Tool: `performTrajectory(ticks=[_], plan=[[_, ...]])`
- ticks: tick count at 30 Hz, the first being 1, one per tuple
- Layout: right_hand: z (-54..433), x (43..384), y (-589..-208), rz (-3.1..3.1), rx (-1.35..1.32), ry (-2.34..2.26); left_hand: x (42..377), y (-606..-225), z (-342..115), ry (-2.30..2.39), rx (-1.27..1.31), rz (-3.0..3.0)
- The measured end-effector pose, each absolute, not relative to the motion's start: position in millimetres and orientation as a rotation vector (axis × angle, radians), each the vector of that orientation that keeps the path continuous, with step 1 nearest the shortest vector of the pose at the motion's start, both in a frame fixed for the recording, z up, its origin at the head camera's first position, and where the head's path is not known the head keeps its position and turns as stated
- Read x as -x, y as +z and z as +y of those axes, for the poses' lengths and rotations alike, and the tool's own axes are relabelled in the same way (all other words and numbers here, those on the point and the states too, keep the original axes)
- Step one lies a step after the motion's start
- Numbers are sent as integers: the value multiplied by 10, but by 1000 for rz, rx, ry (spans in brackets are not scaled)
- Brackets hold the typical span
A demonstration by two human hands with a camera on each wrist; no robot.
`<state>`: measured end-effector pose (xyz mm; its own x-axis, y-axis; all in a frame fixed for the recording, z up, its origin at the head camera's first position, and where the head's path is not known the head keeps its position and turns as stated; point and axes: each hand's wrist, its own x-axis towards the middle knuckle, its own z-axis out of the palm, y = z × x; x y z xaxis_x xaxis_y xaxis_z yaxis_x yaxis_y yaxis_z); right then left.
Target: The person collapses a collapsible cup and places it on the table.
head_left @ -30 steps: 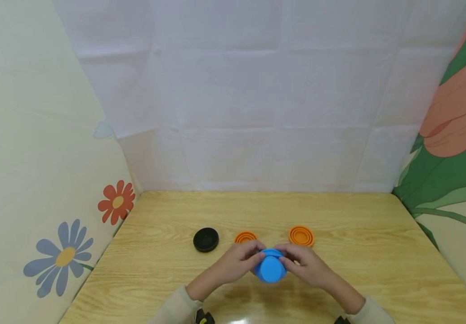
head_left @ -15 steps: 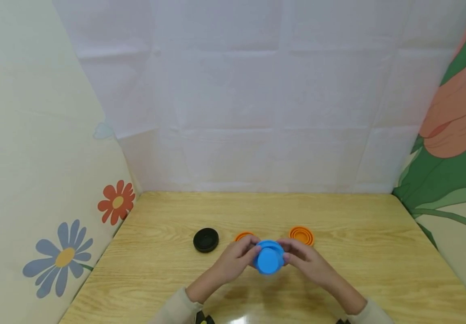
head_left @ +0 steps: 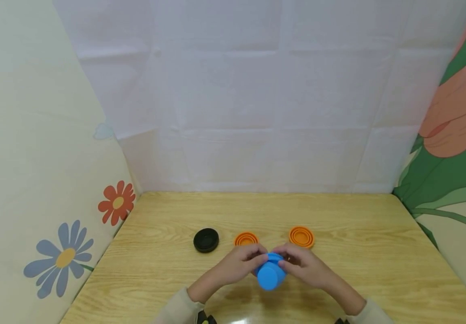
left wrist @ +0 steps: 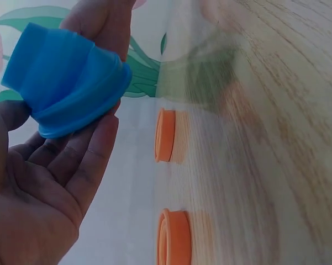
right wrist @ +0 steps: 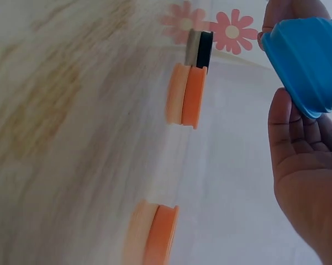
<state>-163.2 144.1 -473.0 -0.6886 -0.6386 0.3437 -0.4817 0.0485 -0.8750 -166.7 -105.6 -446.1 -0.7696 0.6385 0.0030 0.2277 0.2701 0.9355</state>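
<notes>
A blue collapsible cup [head_left: 269,276] is held above the table between both hands, its round base facing back toward the head camera. My left hand [head_left: 237,266] pinches its rim from the left, and my right hand [head_left: 310,266] does the same from the right, thumbs on the near side and fingers behind. In the left wrist view the stepped walls of the cup [left wrist: 66,80] are drawn out unevenly, one side longer than the other. The right wrist view shows the fingers [right wrist: 282,110] under the wide rim.
Two flattened orange collapsible cups, one left [head_left: 246,238] and one right [head_left: 301,236], lie on the wooden table [head_left: 168,274] just beyond the hands. Further left sits a black round one [head_left: 206,240]. A white cloth [head_left: 257,112] hangs behind the table.
The blue cup rose slightly and tipped, then came down and nearer the body with its base sticking out further. Both hands shifted with it; the left orange cup shows more again.
</notes>
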Motion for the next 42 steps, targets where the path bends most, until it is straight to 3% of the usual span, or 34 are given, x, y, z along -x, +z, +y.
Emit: performTrajectory(ticks=[6,15,42], plan=[[1440,1615,-4702,2204,1110,-1675,1664,-4450,-1046,1499,-749,2139],[1537,1635,-4714,1886,788,-1744,1618,-4528,-1055,1605,-667,2157],[1572,1665,-4665,1966,718,-1644,1647,-4519,-948,1494,-574,2225]])
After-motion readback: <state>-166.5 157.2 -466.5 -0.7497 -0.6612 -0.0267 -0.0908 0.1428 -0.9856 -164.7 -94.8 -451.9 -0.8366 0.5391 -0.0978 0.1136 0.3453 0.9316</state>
